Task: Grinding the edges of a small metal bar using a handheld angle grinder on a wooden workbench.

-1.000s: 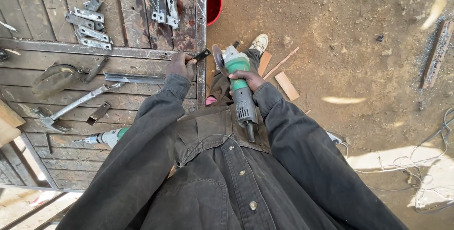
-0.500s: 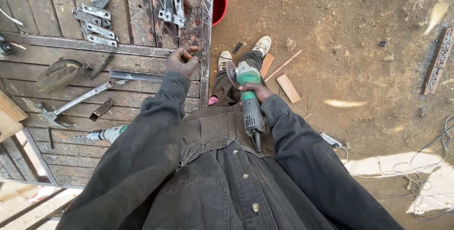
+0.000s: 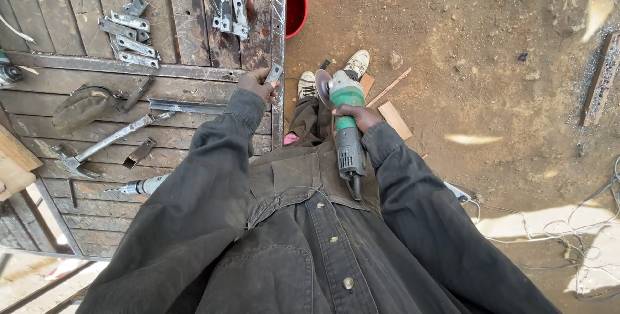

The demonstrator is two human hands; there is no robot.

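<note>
My right hand (image 3: 356, 117) grips a green and grey angle grinder (image 3: 345, 130) by its body, disc end pointing away from me over my legs and white shoes (image 3: 356, 63). My left hand (image 3: 256, 83) is at the metal edge of a worn wooden workbench (image 3: 194, 43), its fingers closed on a small flat metal piece (image 3: 274, 73). Both arms are in dark jacket sleeves.
On the bench lie metal hinges and brackets (image 3: 132, 38), more brackets (image 3: 226, 9), a hammer (image 3: 103, 143), a metal bar (image 3: 184, 105), a drill (image 3: 142, 187). A red bucket (image 3: 296, 3) stands on the dirt ground beyond. Wood scraps (image 3: 394, 119) and cables (image 3: 568, 230) lie to the right.
My left hand has shifted a little along the bench edge and now pinches the small metal piece. The grinder has stayed in my right hand, drifting slightly right.
</note>
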